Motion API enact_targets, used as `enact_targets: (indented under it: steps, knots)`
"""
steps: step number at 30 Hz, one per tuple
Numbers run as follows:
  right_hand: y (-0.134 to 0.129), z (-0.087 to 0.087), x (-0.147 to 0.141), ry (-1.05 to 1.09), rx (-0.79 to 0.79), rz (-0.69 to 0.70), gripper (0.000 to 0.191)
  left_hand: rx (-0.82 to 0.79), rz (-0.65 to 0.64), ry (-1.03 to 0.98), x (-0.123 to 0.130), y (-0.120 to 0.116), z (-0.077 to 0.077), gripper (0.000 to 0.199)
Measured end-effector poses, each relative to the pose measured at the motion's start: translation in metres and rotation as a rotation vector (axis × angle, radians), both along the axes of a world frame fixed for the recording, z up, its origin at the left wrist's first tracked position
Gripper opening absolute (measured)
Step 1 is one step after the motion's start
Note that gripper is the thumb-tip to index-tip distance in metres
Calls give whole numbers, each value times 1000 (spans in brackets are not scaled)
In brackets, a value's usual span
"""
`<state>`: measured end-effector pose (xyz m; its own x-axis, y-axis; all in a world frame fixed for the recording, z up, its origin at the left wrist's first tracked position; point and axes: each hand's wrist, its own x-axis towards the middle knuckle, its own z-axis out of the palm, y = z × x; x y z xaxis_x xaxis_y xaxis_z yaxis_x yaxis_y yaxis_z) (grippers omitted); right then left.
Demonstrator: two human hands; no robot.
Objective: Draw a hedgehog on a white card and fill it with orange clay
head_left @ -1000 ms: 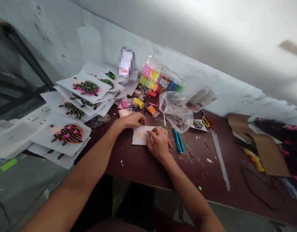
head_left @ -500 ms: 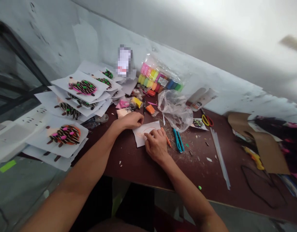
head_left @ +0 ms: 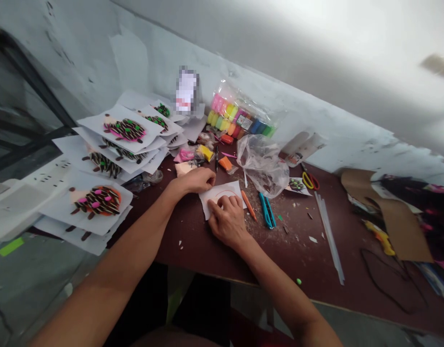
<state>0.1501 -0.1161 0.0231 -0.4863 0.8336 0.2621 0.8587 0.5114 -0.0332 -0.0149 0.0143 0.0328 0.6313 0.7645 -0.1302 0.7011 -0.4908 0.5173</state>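
A white sheet of paper (head_left: pixel 237 189) with a curved orange line drawn on it lies on the dark red table. My right hand (head_left: pixel 227 219) rests on its lower part, fingers bent but apart, with the fingertips pressing on the sheet and some peach colour beneath them. At the upper left corner of the paper is my left hand (head_left: pixel 198 180), its fingers curled closed; whatever they may hold is hidden. A packet of peach clay (head_left: pixel 184 168) sits just behind the left hand. An orange marker (head_left: pixel 248 206) lies along the sheet's right side, beside a teal cutter (head_left: pixel 267 210).
Sheets with clay hedgehogs (head_left: pixel 126 130) are piled at left. Coloured clay packs (head_left: pixel 240 118) and a crumpled plastic bag (head_left: pixel 261 166) lie behind the paper. To the right are scissors (head_left: pixel 310 181), clear glue sticks (head_left: pixel 329 238), a yellow glue gun (head_left: pixel 380 236) and cardboard (head_left: pixel 402 221).
My right hand has slid a little to the left over the paper, uncovering more of the sheet beside the marker. My left hand stays in place.
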Motion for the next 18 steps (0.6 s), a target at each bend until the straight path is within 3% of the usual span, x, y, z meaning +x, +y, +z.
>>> enact_targets:
  steps: [9,18]
  knots:
    - [2,2,-4,5,-41,-30,24,2,10,17,1,-1,1,21]
    - [6,-2,5,122,-1,-43,28,-8,14,7,1,-1,1,19]
